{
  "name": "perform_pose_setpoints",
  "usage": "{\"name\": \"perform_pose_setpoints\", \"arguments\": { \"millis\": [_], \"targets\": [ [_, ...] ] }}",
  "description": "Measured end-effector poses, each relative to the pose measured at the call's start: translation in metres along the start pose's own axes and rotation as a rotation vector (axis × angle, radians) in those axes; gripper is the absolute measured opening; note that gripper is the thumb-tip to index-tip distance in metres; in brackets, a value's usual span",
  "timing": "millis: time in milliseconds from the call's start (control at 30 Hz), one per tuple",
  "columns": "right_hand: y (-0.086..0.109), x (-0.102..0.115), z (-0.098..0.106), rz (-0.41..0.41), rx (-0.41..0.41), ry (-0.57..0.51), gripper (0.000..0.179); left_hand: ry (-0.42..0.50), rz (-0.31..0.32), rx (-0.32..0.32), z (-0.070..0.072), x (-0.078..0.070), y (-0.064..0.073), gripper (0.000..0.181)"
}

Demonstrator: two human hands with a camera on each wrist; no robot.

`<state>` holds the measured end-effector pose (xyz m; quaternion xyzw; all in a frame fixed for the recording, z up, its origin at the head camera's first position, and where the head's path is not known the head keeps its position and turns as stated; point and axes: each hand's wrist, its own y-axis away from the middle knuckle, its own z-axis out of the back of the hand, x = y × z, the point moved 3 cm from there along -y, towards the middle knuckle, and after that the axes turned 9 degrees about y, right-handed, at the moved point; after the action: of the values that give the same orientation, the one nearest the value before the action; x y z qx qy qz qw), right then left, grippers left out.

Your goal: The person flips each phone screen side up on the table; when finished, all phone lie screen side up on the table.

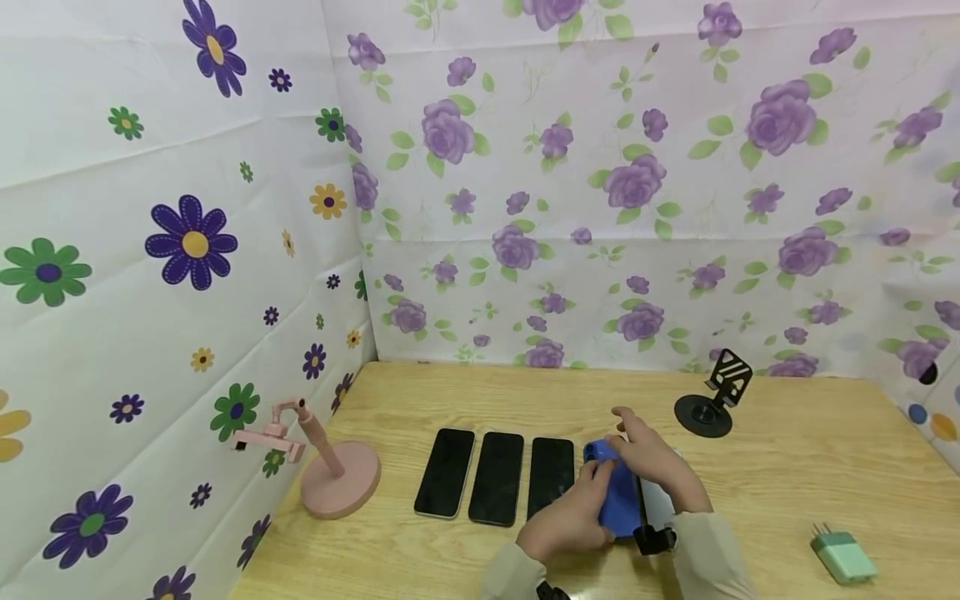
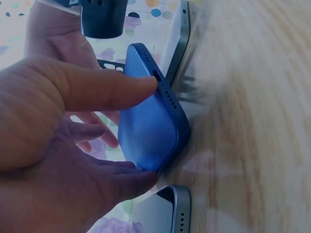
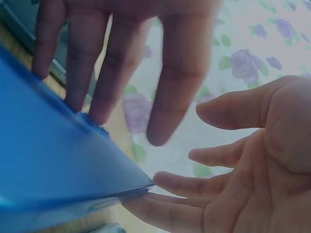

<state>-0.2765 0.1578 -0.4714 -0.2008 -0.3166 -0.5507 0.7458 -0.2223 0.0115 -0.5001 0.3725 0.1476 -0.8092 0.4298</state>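
Observation:
A blue phone (image 1: pixel 620 502) shows its back and camera corner between the two hands; its port and speaker end (image 2: pixel 167 94) faces the left wrist camera. My left hand (image 1: pixel 573 512) holds it, thumb across the port end and fingertips along its left side. Above the far end is my right hand (image 1: pixel 648 454), fingers nearly straight. In the right wrist view, the right hand's (image 3: pixel 248 179) lower fingertips meet the phone's corner, while the thumb stands apart. Left-hand fingers (image 3: pixel 87 63) reach in from the top there, several at the phone's edge.
Three black-screened phones (image 1: pixel 445 473) lie in a row to the left, the nearest partly behind the left hand. Beyond the blue phone is another pale-edged phone (image 2: pixel 181 41). A pink phone stand (image 1: pixel 341 479), a black phone stand (image 1: pixel 708 412) and a green charger (image 1: pixel 843 557) also occupy the table.

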Motion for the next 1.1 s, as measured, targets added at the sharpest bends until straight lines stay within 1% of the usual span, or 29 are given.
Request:
{"name": "perform_pose_setpoints", "arguments": {
  "millis": [67, 267, 400, 467, 567, 700, 833, 900, 1000, 1100],
  "targets": [
    [0.003, 0.003, 0.003, 0.006, 0.000, 0.001, 0.061, 0.037, -0.005, 0.000, 0.001, 0.001, 0.000, 0.096],
    [0.009, 0.010, 0.007, 0.001, 0.003, -0.002, 0.061, 0.186, -0.018, 0.010, 0.003, 0.005, -0.001, 0.088],
    [0.011, 0.013, 0.009, 0.002, -0.012, -0.009, 0.061, 0.224, -0.018, 0.004, 0.004, 0.004, -0.001, 0.089],
    [0.011, 0.014, 0.009, 0.002, -0.017, -0.017, 0.061, 0.237, -0.011, -0.010, 0.005, 0.004, -0.001, 0.090],
    [0.012, 0.015, 0.009, 0.006, -0.014, -0.022, 0.060, 0.262, -0.004, -0.024, 0.005, 0.005, -0.001, 0.092],
    [0.014, 0.016, 0.010, 0.011, -0.012, -0.034, 0.060, 0.295, 0.004, -0.024, 0.006, 0.005, -0.001, 0.093],
    [0.015, 0.019, 0.008, 0.017, -0.004, -0.101, 0.060, 0.346, 0.012, -0.040, 0.009, 0.006, 0.001, 0.093],
    [0.015, 0.020, 0.006, 0.013, 0.008, -0.153, 0.061, 0.406, 0.020, -0.045, 0.011, 0.008, 0.002, 0.094],
    [0.013, 0.020, 0.003, -0.005, 0.029, -0.233, 0.061, 0.502, 0.020, -0.036, 0.014, 0.010, 0.003, 0.093],
    [0.012, 0.018, 0.001, -0.021, 0.057, -0.307, 0.059, 0.556, 0.011, -0.029, 0.017, 0.012, 0.003, 0.088]
  ]
}}
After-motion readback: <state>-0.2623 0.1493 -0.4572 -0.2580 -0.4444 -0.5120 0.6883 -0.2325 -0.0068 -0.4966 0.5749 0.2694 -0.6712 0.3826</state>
